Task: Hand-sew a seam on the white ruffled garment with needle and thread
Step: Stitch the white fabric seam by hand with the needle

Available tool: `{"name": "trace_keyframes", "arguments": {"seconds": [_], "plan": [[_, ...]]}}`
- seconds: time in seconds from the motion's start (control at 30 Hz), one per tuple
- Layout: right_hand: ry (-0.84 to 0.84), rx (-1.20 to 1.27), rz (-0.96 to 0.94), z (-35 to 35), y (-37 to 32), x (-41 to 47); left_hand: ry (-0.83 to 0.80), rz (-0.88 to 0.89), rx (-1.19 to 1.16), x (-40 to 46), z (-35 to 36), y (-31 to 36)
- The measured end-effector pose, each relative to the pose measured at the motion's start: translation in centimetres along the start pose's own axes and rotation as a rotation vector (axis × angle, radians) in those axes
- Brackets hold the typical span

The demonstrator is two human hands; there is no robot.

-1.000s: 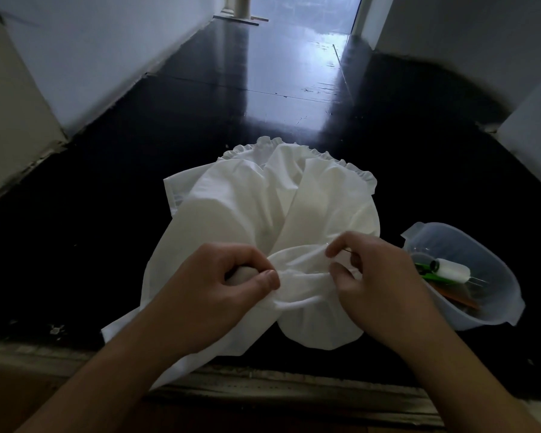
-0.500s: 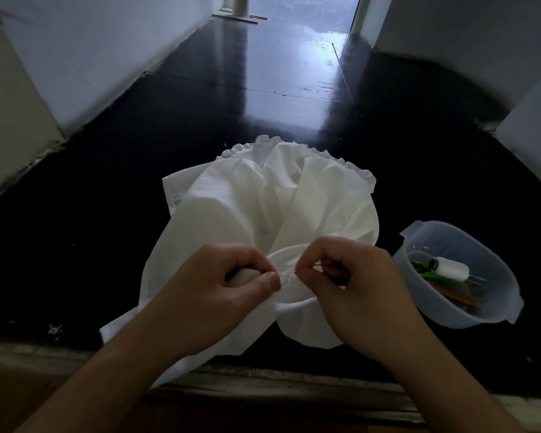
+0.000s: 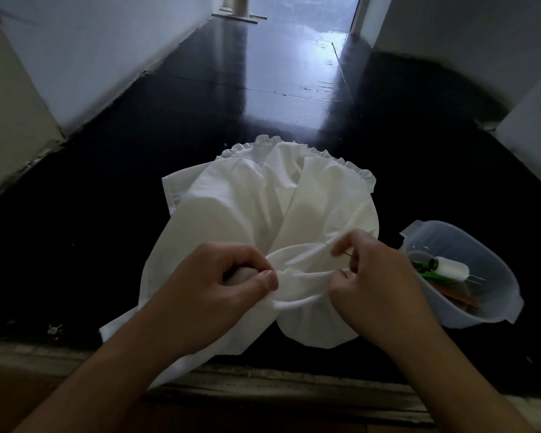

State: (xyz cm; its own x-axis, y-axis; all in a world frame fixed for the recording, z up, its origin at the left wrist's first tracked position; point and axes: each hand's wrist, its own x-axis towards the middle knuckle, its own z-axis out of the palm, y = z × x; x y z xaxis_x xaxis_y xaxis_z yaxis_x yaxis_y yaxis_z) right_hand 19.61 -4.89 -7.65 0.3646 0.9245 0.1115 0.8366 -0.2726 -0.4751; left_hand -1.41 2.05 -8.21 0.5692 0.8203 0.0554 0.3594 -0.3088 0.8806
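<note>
Left hand (image 3: 213, 285) bunches white garment (image 3: 263, 207); right hand (image 3: 375, 282) pinches needle (image 3: 341, 250).

White ruffled garment (image 3: 263, 214): thin matt woven cloth, softly creased, gathered frill at far hem. Floor (image 3: 263, 98): black, glossy, reflective, scuffed. Tub (image 3: 509, 310) near right edge: translucent, smooth plastic. Spool (image 3: 452, 268) inside: white thread, matt.

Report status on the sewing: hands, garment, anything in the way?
Left hand pinching garment edge. Right hand pinching needle at the fabric. Tub with spool sits clear, right.
</note>
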Motion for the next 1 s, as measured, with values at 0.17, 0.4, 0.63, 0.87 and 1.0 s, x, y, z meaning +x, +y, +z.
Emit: {"name": "trace_keyframes", "arguments": {"seconds": [0.17,0.4,0.63,0.87,1.0], "plan": [[-0.172,0.378,-0.186,-0.5,-1.6,-0.6,-0.006,0.009,0.011,0.0,0.2,0.1],[-0.094,0.293,-0.198,0.4,-1.3,-0.7,-0.007,0.014,0.013,0.0,0.2,0.1],[-0.021,0.135,-0.097,0.5,-0.4,-0.3,0.008,-0.004,0.005,0.1,-0.1,0.0],[-0.063,0.226,-0.056,-0.2,-0.8,-0.4,0.050,-0.013,0.005,0.0,-0.1,0.0],[-0.257,0.477,-0.031,-1.6,-0.7,0.0,0.109,-0.038,-0.062,0.0,-0.6,0.1]]}}
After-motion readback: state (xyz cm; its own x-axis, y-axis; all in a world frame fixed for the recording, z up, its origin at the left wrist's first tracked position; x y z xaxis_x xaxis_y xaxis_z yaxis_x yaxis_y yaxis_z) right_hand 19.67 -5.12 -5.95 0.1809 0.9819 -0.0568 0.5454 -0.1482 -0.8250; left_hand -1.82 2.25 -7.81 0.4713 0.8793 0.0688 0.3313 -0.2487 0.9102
